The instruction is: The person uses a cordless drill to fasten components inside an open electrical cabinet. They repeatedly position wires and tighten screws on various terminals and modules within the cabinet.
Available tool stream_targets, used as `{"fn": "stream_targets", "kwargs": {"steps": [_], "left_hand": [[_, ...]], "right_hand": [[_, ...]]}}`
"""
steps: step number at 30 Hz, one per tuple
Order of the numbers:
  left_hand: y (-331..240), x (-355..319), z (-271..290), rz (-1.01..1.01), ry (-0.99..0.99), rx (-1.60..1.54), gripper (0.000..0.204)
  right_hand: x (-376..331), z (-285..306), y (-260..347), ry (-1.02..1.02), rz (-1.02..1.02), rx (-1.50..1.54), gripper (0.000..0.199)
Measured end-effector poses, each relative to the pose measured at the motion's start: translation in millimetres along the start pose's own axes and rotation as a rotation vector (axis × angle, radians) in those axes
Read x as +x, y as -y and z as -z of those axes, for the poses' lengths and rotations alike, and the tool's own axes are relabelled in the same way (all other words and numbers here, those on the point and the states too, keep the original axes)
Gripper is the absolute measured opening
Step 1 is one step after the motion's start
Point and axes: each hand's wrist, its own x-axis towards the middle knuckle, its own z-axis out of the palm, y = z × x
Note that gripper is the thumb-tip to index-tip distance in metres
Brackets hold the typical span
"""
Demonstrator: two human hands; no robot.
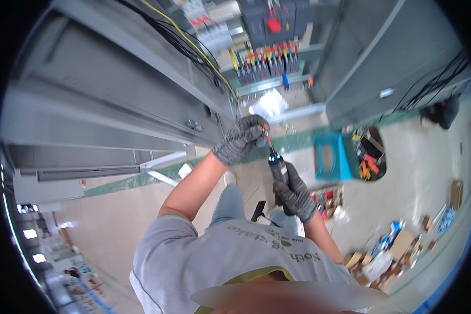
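My right hand (pixel 295 193), in a grey knit glove, is closed round the body of a dark power screwdriver (pixel 279 168). Its long thin bit (pixel 269 140) points up and to the left. At the bit's tip, my left hand (pixel 240 138) is closed in a pinch, gloved with bare fingertips. Whatever lies between those fingertips is too small to make out. Beyond my hands is an open electrical cabinet with a row of small breakers (pixel 269 69) and coloured wire ends. A larger dark breaker (pixel 275 26) with a red part sits above them.
Grey cabinet panels (pixel 157 57) rise on the left, with black and yellow cables (pixel 193 44) along their edge. On the right floor stand a turquoise stool (pixel 337 157) and a dark tub of tools (pixel 371 154). A box of small parts (pixel 329 201) and scattered cartons (pixel 400 245) lie nearer.
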Motion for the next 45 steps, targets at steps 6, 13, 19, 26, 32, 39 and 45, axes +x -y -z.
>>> {"fn": "stream_targets", "kwargs": {"steps": [6,13,19,26,32,39,45], "left_hand": [[-78.9,-20.9,-56.2,-0.097,0.049,0.193,0.028],[-131.8,-18.7,-29.2,-0.246,0.11,0.184,0.024],[-168.5,3.1,6.2,-0.316,0.122,0.113,0.024],[-197.3,28.4,19.8,-0.259,0.087,0.283,0.025],[-199.4,57.1,4.3,-0.391,0.009,0.034,0.033],[-192.0,82.3,-19.6,-0.352,-0.13,0.031,0.034],[-194.3,90.7,-51.3,-0.189,-0.275,0.104,0.036]], "right_hand": [[-37.4,-9.6,85.7,-0.033,0.079,-0.317,0.06],[-6.0,-41.1,121.9,-0.026,0.225,-0.439,0.06],[39.7,-57.4,159.2,0.018,0.112,-0.312,0.064],[92.9,-51.2,179.5,0.139,0.187,-0.161,0.073],[126.8,-19.0,213.2,0.26,0.251,-0.221,0.072],[147.8,25.1,230.3,0.374,0.408,-0.218,0.073],[177.6,39.5,243.8,0.312,0.556,-0.374,0.068]]}}
